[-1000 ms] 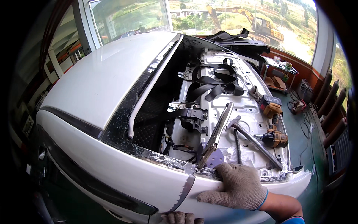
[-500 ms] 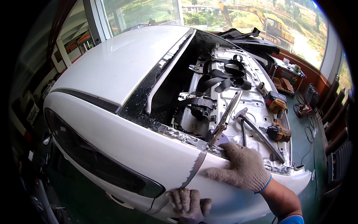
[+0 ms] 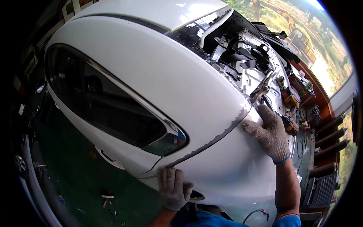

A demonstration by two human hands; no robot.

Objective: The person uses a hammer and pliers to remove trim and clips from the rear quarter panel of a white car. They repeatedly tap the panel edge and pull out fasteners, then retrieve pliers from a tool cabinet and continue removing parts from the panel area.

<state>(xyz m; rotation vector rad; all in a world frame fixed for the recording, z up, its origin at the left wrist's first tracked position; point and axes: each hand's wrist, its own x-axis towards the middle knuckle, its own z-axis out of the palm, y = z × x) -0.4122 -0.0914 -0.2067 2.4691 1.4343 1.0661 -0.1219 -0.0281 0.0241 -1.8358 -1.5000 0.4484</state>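
A white car's rear quarter panel (image 3: 230, 166) lies under both of my gloved hands. A ragged, bare grey seam (image 3: 211, 143) runs between it and the body section ahead. My left hand (image 3: 174, 188) rests against the panel by the lower end of this seam, fingers stretched and together, thumb apart. Up at the panel's top edge, my right hand (image 3: 270, 134) lies with thumb and fingers spread. Neither hand grips anything visible. Just beyond the right fingers, locking pliers (image 3: 263, 86) stand at the edge. Below the seam, a dark oval opening (image 3: 197, 195) shows beside my left hand.
Two cordless power tools, one a drill (image 3: 291, 124), lie on the car's metal shelf. Black seat belts (image 3: 242, 56) are coiled farther in. A dark side window (image 3: 109, 102) is at left. A hammer-like tool (image 3: 106, 200) lies on the green floor; several cylinders (image 3: 329, 138) line the right.
The view has swung toward the car's side and downward. My left fingers, curled before, now look straighter against the panel. The right hand stays at the top edge near the pliers.
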